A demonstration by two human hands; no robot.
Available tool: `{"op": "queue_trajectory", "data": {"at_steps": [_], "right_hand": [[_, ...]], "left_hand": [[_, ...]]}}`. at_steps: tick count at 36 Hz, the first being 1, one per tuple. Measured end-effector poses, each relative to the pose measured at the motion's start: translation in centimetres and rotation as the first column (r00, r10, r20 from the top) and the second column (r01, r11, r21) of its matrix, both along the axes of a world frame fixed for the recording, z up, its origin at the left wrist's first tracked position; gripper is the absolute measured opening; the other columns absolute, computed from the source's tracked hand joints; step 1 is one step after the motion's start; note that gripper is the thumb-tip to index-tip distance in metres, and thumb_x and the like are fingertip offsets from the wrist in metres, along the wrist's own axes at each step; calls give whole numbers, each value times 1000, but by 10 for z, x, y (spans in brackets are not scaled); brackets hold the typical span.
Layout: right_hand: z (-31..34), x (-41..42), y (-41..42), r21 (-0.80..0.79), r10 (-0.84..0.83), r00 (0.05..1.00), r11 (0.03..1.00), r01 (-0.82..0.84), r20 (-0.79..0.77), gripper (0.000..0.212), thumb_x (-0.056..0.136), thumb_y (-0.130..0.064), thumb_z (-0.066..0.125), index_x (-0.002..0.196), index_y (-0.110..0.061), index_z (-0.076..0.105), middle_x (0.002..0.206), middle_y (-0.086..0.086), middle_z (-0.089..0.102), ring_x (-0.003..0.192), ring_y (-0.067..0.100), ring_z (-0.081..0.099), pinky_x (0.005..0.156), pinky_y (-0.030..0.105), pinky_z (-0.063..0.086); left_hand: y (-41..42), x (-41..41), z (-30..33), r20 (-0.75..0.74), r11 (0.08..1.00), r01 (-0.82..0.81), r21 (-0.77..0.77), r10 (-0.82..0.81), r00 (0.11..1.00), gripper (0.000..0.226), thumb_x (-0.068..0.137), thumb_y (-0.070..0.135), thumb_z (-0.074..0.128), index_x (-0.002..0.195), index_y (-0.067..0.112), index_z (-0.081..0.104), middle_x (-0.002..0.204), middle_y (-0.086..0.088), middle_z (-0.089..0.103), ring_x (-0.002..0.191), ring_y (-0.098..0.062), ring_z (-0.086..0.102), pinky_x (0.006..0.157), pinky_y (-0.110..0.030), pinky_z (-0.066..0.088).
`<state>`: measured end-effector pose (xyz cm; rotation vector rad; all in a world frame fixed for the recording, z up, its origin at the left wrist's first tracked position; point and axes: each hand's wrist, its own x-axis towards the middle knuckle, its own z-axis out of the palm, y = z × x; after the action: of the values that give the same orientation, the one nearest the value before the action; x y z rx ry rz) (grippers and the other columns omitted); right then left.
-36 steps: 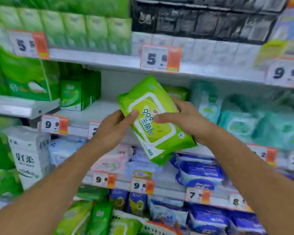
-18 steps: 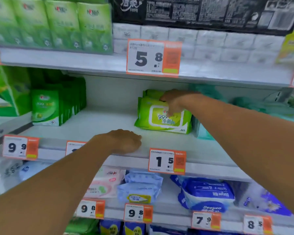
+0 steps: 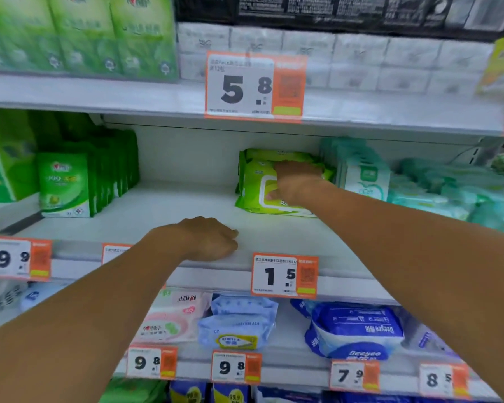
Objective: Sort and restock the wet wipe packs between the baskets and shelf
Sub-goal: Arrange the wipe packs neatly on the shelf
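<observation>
A lime-green wet wipe pack [image 3: 252, 193] leans on the middle shelf [image 3: 172, 210], with another lime-green pack [image 3: 274, 155] behind it. My right hand [image 3: 296, 181] reaches deep into the shelf and holds the front pack, fingers over its top edge and thumb on its white label. My left hand [image 3: 207, 238] rests on the shelf's front edge with loosely curled fingers and holds nothing. No basket is in view.
Dark green packs [image 3: 64, 184] stand in a row at the shelf's left, and teal packs [image 3: 364, 175] crowd the right. A bare stretch of shelf lies between them. The lower shelf holds pink packs [image 3: 169, 318] and blue packs [image 3: 355, 330]. Price tags [image 3: 284, 274] line the shelf fronts.
One second ago both hands held the lime-green pack in the air. My right hand has since set it on the middle shelf, and my left hand let go and dropped to the shelf edge.
</observation>
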<state>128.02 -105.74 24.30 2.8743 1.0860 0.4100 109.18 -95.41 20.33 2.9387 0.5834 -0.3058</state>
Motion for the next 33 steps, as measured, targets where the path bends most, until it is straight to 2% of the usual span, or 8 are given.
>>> {"op": "queue_trajectory", "data": {"at_steps": [5,8,12,14,17,21,26,33], "right_hand": [[2,-5,-14,66,78,996,995,-75,-32,63,93,-35,64,149,-22,38,148,8,47,131,31,48,106,43,42],[-9,-41,-30,284,139,982,943,-170,127,50,93,-15,60,141,-15,49,140,13,52,128,33,49,107,40,40],[-69,-136,-70,813,321,913,441,-381,254,24,89,-15,57,111,-9,65,107,8,66,97,25,62,84,33,50],[-124,-186,-84,911,422,900,320,-258,107,12,90,-15,56,96,-10,65,88,2,66,77,18,63,70,28,50],[-237,-238,-102,786,459,812,619,0,-361,11,85,-20,64,93,-14,65,81,-3,67,73,13,64,71,26,50],[-347,-283,-144,257,209,646,966,-20,-734,62,76,-26,82,131,-11,58,125,12,63,115,28,60,97,34,47],[-371,-310,-143,247,69,494,919,306,-867,79,69,-32,90,134,-12,50,127,3,55,114,16,53,88,22,39],[-381,-300,-107,-72,-14,-95,764,642,-995,136,43,-74,83,153,-13,30,154,7,39,134,31,44,106,52,45]], "left_hand": [[-4,-5,0,63,999,-27,-17,28,998,49,99,40,38,148,39,40,159,5,31,145,-24,30,118,-33,25],[-13,-20,-10,374,1000,-18,18,10,927,38,94,39,43,123,29,65,135,-4,60,123,-28,54,104,-37,44],[-52,-72,-48,891,995,51,89,-103,443,34,90,35,47,107,13,67,103,-8,68,96,-30,63,84,-40,49],[-70,-110,-92,925,998,64,-1,-23,380,22,91,24,54,101,10,66,95,-7,66,90,-27,60,79,-37,47],[-89,-167,-187,754,967,-69,-247,236,613,22,83,28,60,99,15,65,91,-5,66,86,-26,62,77,-39,50],[-115,-244,-288,291,915,-266,-302,354,889,48,81,30,68,127,19,58,124,-6,56,114,-28,54,95,-37,46],[-118,-291,-332,208,783,-431,-449,560,802,59,79,22,75,134,19,54,135,-6,52,123,-26,53,103,-36,45],[-108,-290,-344,0,564,-481,-671,649,760,72,90,28,68,151,16,33,146,-5,48,127,-24,51,103,-33,44]]}}
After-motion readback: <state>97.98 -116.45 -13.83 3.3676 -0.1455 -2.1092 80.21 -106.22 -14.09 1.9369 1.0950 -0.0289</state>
